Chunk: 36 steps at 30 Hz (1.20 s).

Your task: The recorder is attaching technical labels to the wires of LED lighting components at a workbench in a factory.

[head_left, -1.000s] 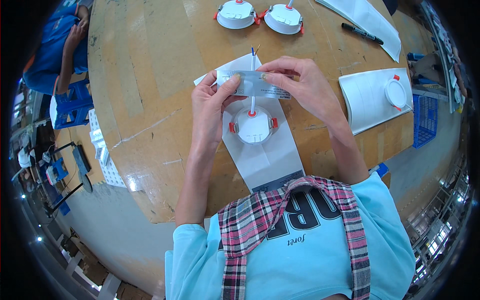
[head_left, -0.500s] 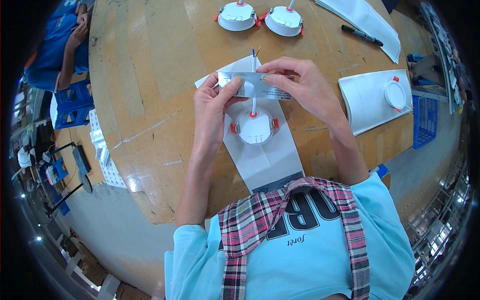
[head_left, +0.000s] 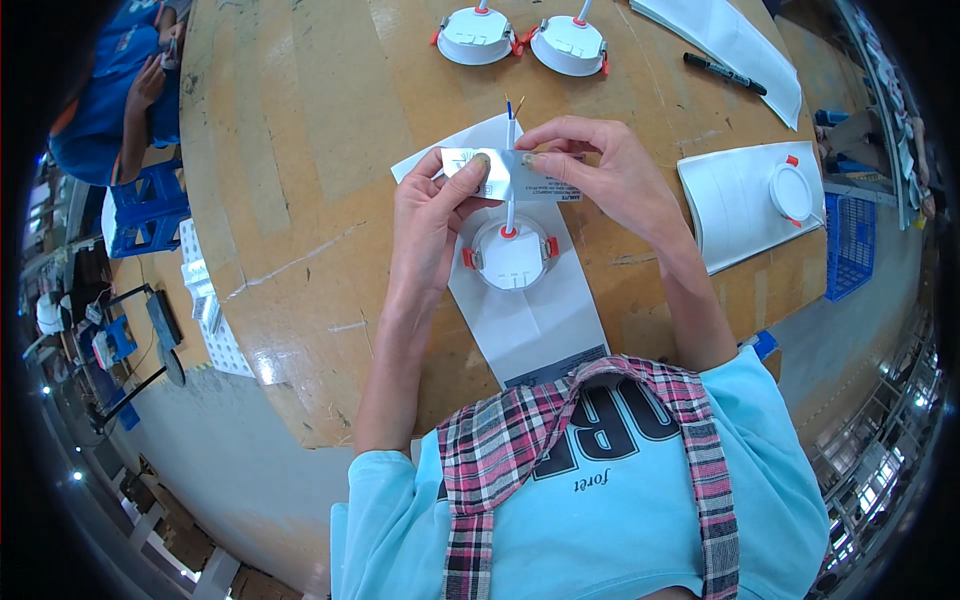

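Note:
A silver printed label (head_left: 543, 184) is stretched across the white cable (head_left: 511, 215) of a round downlight. My left hand (head_left: 438, 205) pinches the label's left end between thumb and fingers. At its right end, my right hand (head_left: 600, 172) has thumb and forefinger closed on it. The label shows a slight bend where it meets the cable; whether it sticks there I cannot tell. The white downlight (head_left: 511, 258), with red-tipped side clips, lies below on a white sheet (head_left: 535, 335). Bare wire ends stick up beyond the label.
Two more downlights (head_left: 476, 37) stand at the far side of the table (head_left: 300, 200). To the right, another downlight (head_left: 790, 190) lies on white sheets (head_left: 730, 215), with a black marker (head_left: 725, 72) on papers behind. A co-worker in blue (head_left: 100, 120) is at the far left.
Both hands stay at the label's ends. Its left half has tilted and now catches bright light, with a bend at the cable. The co-worker's hands have shifted slightly.

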### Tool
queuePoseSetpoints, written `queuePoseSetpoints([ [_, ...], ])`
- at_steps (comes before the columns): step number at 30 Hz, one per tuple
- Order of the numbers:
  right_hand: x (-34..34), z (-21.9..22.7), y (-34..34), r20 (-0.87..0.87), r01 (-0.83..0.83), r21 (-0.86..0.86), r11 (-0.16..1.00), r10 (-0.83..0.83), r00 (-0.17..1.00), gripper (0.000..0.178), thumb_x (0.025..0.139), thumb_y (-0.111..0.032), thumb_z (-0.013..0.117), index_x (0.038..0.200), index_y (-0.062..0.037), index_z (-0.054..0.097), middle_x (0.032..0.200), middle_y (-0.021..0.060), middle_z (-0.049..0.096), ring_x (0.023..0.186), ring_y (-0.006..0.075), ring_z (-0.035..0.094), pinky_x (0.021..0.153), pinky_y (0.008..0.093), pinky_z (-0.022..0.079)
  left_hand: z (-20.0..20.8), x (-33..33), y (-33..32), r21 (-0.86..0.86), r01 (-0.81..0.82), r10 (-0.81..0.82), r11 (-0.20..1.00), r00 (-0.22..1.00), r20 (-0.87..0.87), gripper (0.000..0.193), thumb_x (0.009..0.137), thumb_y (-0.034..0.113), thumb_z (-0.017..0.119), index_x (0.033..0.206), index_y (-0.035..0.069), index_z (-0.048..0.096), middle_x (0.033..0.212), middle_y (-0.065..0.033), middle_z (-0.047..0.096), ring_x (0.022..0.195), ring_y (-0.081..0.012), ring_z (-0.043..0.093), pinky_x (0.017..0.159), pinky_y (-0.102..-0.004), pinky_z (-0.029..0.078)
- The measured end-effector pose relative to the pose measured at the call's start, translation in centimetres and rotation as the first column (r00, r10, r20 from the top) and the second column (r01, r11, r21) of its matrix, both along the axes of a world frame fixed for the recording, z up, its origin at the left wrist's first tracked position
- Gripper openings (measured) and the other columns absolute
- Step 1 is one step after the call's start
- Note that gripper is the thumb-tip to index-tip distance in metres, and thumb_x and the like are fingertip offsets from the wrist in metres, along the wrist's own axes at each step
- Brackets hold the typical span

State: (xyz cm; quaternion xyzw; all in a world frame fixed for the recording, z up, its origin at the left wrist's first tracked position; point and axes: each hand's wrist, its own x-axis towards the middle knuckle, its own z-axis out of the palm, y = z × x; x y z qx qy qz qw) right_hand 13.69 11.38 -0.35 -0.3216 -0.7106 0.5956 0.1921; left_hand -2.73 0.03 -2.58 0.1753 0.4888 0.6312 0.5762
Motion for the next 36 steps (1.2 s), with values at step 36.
queuePoseSetpoints([
  [36, -0.2, -0.4, 0.6, -0.163, -0.096, -0.310, 0.946, 0.047, 0.985, 0.010, 0.081, -0.006, 0.070, 0.086, 0.0023, 0.066, 0.090, 0.0013, 0.058, 0.083, 0.0095, 0.057, 0.076, 0.0236, 0.045, 0.6, 1.3, 0.4, -0.054, 0.004, -0.006, 0.999, 0.999, -0.033, 0.029, 0.088, 0.021, 0.068, 0.105, -0.001, 0.059, 0.089, -0.0073, 0.067, 0.074, -0.0097, 0.064, 0.067, -0.0234, 0.053],
])
